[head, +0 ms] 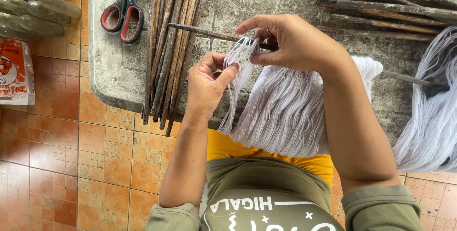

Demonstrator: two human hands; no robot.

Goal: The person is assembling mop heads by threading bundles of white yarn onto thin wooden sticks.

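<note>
- Your left hand (205, 85) and right hand (290, 43) both pinch the white thread bundle (243, 52), fingers clenched, over the surface's (114, 69) front edge.
- Likely step: looping threads onto the stick (209, 33); next needs steady tension.

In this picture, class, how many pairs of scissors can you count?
1. The red-and-black scissors lie on the grey table near its top left corner, left of the bundle of sticks. Others may be outside the frame.
</note>
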